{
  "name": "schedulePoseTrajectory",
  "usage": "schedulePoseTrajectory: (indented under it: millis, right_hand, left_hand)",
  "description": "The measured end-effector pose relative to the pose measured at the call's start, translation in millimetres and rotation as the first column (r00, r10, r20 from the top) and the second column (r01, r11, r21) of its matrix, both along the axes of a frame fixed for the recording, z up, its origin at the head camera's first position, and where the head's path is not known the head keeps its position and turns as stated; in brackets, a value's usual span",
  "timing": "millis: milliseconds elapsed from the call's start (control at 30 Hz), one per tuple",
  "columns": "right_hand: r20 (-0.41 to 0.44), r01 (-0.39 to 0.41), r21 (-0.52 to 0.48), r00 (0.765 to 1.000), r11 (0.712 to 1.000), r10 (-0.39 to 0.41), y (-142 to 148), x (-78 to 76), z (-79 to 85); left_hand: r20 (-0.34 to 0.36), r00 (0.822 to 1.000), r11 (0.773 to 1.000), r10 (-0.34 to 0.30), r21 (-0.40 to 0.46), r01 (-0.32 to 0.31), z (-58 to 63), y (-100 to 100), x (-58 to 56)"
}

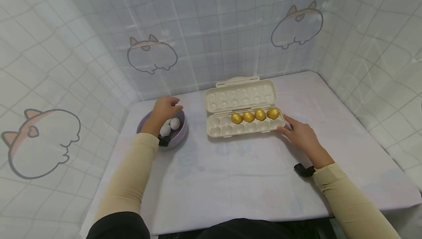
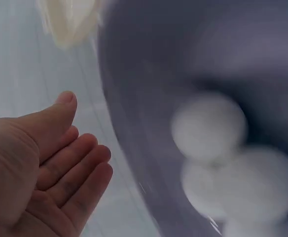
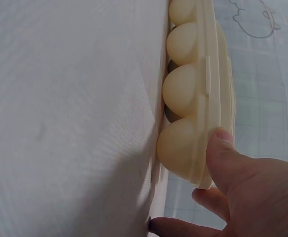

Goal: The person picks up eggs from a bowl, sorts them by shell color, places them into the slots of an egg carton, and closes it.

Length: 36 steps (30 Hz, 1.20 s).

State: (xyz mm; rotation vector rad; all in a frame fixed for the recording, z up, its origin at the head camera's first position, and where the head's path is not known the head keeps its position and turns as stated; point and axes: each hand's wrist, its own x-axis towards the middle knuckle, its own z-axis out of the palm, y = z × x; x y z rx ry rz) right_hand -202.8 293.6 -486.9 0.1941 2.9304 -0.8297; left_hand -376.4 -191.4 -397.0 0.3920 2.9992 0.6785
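My left hand (image 1: 165, 110) hovers over the purple bowl (image 1: 182, 133), fingers loosely bent with nothing between them. In the left wrist view that hand (image 2: 50, 168) appears beside the bowl's rim, palm bare. Several white eggs (image 1: 175, 123) lie in the bowl, partly hidden by the wrist. A cream egg carton (image 1: 227, 134) stands with its lid (image 1: 240, 96) raised and leaning back. Several golden eggs (image 1: 260, 114) fill part of its back row. My right hand (image 1: 301, 134) grips the carton's right end, thumb (image 3: 222, 140) on the near edge and fingers around the corner.
A pale cloth (image 1: 230, 187) covers the table. White tile-patterned sheeting (image 1: 211, 34) with cartoon animals rises at the back and on both sides. Black cameras (image 1: 304, 170) are strapped at the wrists.
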Motion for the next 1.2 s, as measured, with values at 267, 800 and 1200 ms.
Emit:
schedulePoseTrajectory:
  millis: [267,800,1200]
  right_hand:
    - [-0.013,-0.004,-0.004,1.000,1.000,0.004,2,0.6,-1.7]
    - [-0.025,-0.001,0.000,1.000,1.000,0.001,3,-0.5,-4.6]
    - [-0.032,-0.010,-0.004,0.999,1.000,0.010,-1,2.1,0.2]
  left_hand:
    - [0.148,0.989,0.991,0.031,-0.136,-0.010,-8.2,-52,0.3]
    - [0.271,0.963,0.974,-0.016,-0.214,0.076,-11.6,-54,9.1]
    - [0.293,0.955,0.959,-0.043,-0.256,0.122,-16.3,-53,-1.4]
